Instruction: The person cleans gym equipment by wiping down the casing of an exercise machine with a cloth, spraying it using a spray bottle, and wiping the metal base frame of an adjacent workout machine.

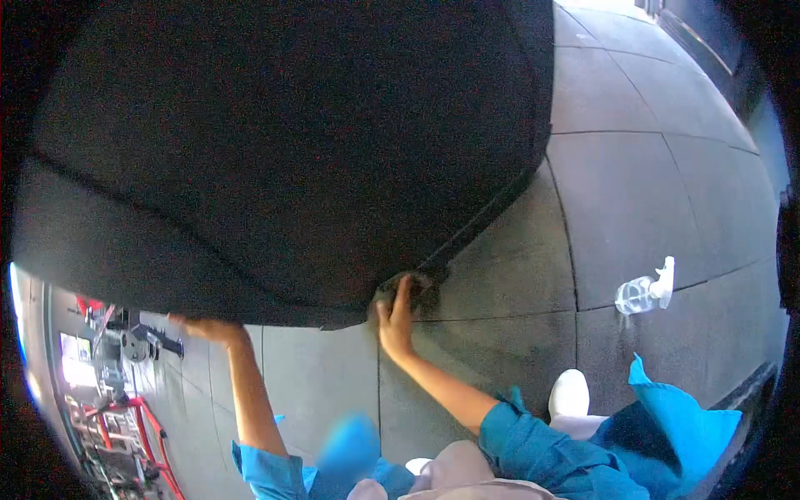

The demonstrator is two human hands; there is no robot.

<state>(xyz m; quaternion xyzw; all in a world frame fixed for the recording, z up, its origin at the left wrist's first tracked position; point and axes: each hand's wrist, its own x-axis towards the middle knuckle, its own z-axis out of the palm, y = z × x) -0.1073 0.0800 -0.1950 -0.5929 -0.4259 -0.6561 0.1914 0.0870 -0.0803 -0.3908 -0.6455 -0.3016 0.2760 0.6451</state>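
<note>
A large black panel [317,158] with a cloth-like surface and a seam along one side fills the upper left, close in front of me. My left hand [210,330] holds its lower edge from below, the fingertips partly hidden behind it. At the panel's bottom corner, my right hand [398,323] is closed with thumb and fingers up against the edge. A dark, mottled brown-grey patch [425,293] shows around those fingers; I cannot tell what it is.
A clear spray bottle [639,296] with a white trigger stands on the grey tiled floor [617,200] to the right. Gym equipment with red frames [150,433] is at the lower left. A white shoe [569,393] and a blue garment [683,425] show below.
</note>
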